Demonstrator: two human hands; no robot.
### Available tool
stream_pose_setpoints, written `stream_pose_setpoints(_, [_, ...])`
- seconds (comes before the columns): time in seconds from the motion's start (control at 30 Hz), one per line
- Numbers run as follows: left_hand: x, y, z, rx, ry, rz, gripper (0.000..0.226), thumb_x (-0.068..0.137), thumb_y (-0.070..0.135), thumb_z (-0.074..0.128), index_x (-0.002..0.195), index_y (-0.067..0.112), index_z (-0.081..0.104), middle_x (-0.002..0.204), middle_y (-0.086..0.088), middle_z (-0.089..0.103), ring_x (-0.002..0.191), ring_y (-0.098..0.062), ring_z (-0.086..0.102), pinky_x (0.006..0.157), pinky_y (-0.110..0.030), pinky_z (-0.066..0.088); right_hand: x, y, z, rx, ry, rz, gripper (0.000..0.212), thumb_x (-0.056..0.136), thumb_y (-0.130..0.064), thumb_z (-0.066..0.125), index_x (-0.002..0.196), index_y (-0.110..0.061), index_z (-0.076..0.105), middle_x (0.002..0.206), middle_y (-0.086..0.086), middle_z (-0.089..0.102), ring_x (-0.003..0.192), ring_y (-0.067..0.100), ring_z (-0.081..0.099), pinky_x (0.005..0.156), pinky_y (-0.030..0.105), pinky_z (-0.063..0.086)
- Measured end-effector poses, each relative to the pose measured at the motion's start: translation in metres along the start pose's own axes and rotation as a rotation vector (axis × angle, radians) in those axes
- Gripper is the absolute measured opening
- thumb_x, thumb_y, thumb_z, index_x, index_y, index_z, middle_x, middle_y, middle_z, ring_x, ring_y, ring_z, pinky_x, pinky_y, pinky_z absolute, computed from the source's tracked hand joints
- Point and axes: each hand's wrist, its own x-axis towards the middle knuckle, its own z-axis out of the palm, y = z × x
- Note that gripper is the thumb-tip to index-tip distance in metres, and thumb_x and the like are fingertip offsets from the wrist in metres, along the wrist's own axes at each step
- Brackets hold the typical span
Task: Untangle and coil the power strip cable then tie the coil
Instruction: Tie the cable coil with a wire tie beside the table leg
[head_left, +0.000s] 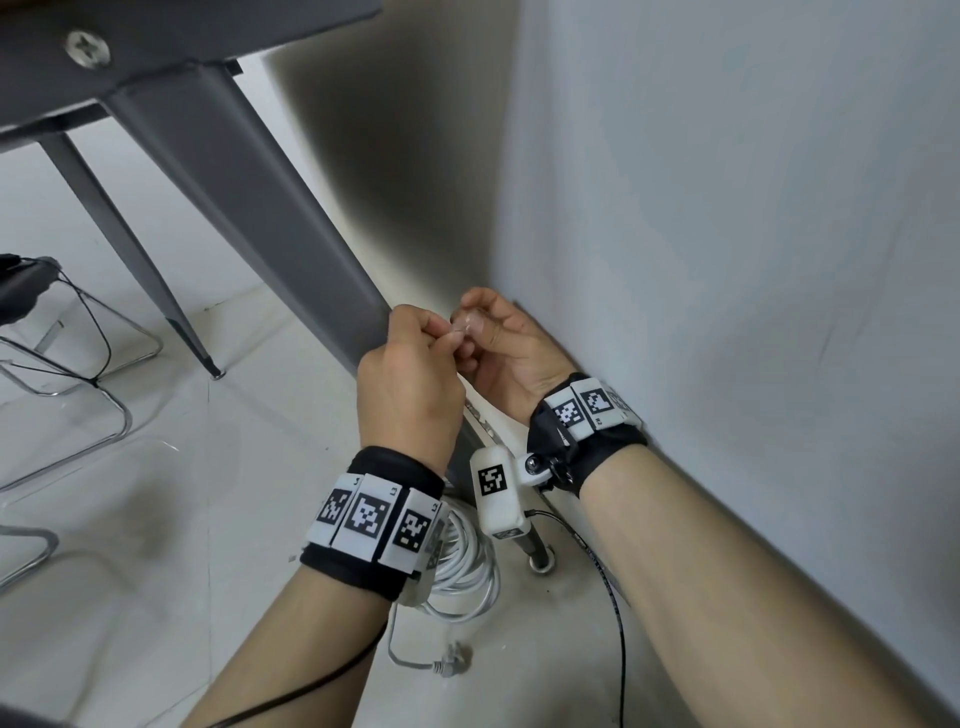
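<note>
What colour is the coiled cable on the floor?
White. The coiled cable lies on the floor beneath the wrists, seen in the head view.

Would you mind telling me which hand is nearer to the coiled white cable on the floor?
Left. The left hand is raised above the coiled white cable, its wrist directly over the coil. The right hand is raised further off, up toward the wall. Neither touches it.

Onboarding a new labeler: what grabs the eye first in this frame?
Two bare hands meet at centre, the left hand and right hand pinching a small clear tie between their fingertips. Below the wrists, a coiled white power strip cable lies on the pale floor, beside a grey metal table leg.
</note>
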Motion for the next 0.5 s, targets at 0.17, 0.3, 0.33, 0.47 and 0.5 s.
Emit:
stream_pose_setpoints(0.17, [0.0, 0.0, 0.002, -0.044, 0.023, -0.044, 0.009, 0.092, 0.008, 0.061, 0.086, 0.014, 0.058, 0.059, 0.016, 0.057, 0.058, 0.003, 0.058, 0.057, 0.001, 0.038, -0.004, -0.004, 0.001, 0.057, -0.007, 0.008, 0.015, 0.089, 0.001, 0.051, 0.089, -0.014, 0.055, 0.065, 0.0, 0.061, 0.053, 0.01, 0.055, 0.056, 0.021, 0.049])
stream_pose_setpoints(0.3, [0.001, 0.001, 0.003, -0.041, 0.03, -0.035, 0.009, 0.09, 0.007, 0.062, 0.083, 0.013, 0.061, 0.06, 0.016, 0.06, 0.06, -0.005, 0.064, 0.059, -0.006, 0.045, -0.005, -0.007, 0.004, 0.044, 0.017, -0.015, 0.023, 0.088, 0.008, 0.047, 0.085, -0.014, 0.05, 0.062, 0.001, 0.061, 0.058, 0.013, 0.056, 0.057, 0.023, 0.046])
stream_pose_setpoints(0.33, [0.002, 0.001, 0.003, -0.032, 0.033, -0.023, 0.009, 0.089, 0.007, 0.063, 0.081, 0.013, 0.062, 0.06, 0.016, 0.06, 0.06, -0.006, 0.064, 0.061, -0.009, 0.047, -0.005, -0.008, 0.005, 0.029, 0.018, -0.026, 0.022, 0.085, 0.008, 0.048, 0.083, -0.014, 0.049, 0.061, 0.001, 0.06, 0.06, 0.014, 0.056, 0.059, 0.024, 0.044])
stream_pose_setpoints(0.47, [0.004, 0.003, 0.002, -0.007, 0.019, -0.024, 0.008, 0.087, 0.011, 0.066, 0.079, 0.011, 0.065, 0.062, 0.005, 0.067, 0.06, -0.014, 0.067, 0.067, -0.031, 0.056, -0.007, -0.012, 0.011, 0.019, 0.005, -0.063, 0.019, 0.076, 0.004, 0.048, 0.08, -0.013, 0.042, 0.056, 0.0, 0.059, 0.062, 0.015, 0.057, 0.07, 0.033, 0.036])
stream_pose_setpoints(0.5, [0.004, 0.004, 0.001, -0.005, 0.006, -0.032, 0.009, 0.087, 0.012, 0.066, 0.078, 0.011, 0.066, 0.062, 0.003, 0.068, 0.06, -0.016, 0.067, 0.068, -0.033, 0.057, -0.006, -0.013, 0.013, 0.013, 0.006, -0.07, 0.019, 0.075, 0.004, 0.048, 0.079, -0.013, 0.041, 0.055, 0.0, 0.058, 0.063, 0.016, 0.055, 0.071, 0.034, 0.035])
